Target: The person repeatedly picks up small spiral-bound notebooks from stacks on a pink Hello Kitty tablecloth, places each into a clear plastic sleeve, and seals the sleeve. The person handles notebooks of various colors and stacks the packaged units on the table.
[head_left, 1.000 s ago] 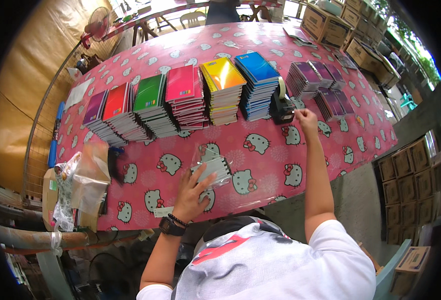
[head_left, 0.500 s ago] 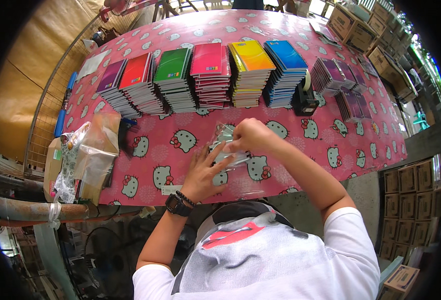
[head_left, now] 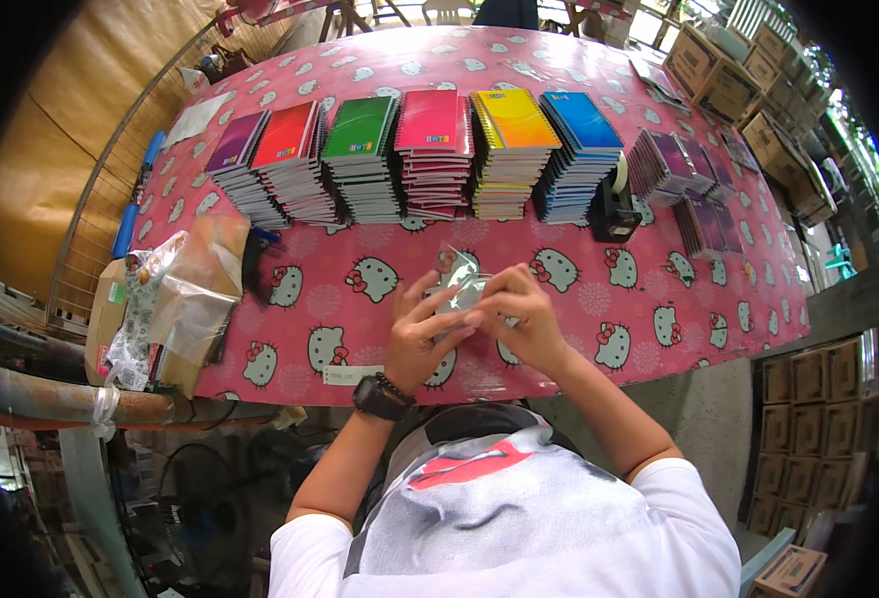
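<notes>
A clear, shiny plastic bag lies between my hands near the front of the table. My left hand, with a black watch and a beaded bracelet at the wrist, has its bent fingers on the bag's left side. My right hand pinches the bag's near right edge, fingertips close to those of my left. Beyond them stands a row of spiral notebook stacks: purple, red, green, pink, yellow and blue.
A black tape dispenser stands beside the blue stack. Wrapped purple notebook packs sit to the right. Loose plastic sleeves lie at the left edge, and a white paper slip is near the front. Cardboard boxes are piled beyond the table.
My right hand has come down and slightly right from above the bag, its elbow closer to my body. My left hand has shifted right and up, and the two hands' fingertips now meet.
</notes>
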Motion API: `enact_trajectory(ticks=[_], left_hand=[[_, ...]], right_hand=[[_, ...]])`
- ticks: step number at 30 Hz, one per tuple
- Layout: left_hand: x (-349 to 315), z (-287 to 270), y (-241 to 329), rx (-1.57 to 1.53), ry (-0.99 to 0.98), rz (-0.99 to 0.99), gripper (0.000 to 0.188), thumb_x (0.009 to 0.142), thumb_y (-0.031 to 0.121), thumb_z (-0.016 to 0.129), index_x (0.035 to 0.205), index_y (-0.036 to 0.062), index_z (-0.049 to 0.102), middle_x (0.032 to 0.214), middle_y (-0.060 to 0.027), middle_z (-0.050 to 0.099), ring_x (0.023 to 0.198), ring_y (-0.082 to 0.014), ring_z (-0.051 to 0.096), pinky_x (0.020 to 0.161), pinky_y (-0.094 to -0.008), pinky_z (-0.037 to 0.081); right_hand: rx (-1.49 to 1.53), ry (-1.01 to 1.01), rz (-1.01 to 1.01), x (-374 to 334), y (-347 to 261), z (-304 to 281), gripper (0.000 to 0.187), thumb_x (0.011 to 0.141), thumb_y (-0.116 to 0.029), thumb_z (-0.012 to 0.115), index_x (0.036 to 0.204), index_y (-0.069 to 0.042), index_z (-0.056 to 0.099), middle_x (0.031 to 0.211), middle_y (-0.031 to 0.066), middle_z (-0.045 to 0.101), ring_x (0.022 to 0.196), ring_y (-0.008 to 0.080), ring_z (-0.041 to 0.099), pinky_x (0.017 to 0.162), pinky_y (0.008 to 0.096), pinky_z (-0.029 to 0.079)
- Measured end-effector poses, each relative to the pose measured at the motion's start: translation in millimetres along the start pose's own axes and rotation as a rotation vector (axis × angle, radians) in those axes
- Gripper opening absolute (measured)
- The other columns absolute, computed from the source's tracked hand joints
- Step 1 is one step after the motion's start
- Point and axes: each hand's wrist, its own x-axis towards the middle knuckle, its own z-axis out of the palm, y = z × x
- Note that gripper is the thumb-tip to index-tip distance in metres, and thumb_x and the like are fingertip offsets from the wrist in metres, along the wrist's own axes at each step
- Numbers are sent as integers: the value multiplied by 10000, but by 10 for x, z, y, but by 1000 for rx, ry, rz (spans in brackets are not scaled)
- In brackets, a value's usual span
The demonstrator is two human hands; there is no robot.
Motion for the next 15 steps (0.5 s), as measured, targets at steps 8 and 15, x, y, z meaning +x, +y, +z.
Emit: enact_trajectory(ticks=[8,15], left_hand=[[246,-272,164,-176,86,-175,692,676,246,799,1272,69,494,1282,-118,521,1230,-258,444,1051,-390,300],[46,-42,-192,-326,-201,-355,918,538,186,860,1320,42,401,1335,-137,425,1257,-262,395,1044,-386,322]], right_hand=[[412,-205,730,74,609,-32,307,872,-262,635,936,37,661,937,68,608,841,153,549,719,312,450],[439,-221,442,74,370,-12,296,813,-281,691,1000,-51,692,1089,97,600,989,197,522,857,313,426]])
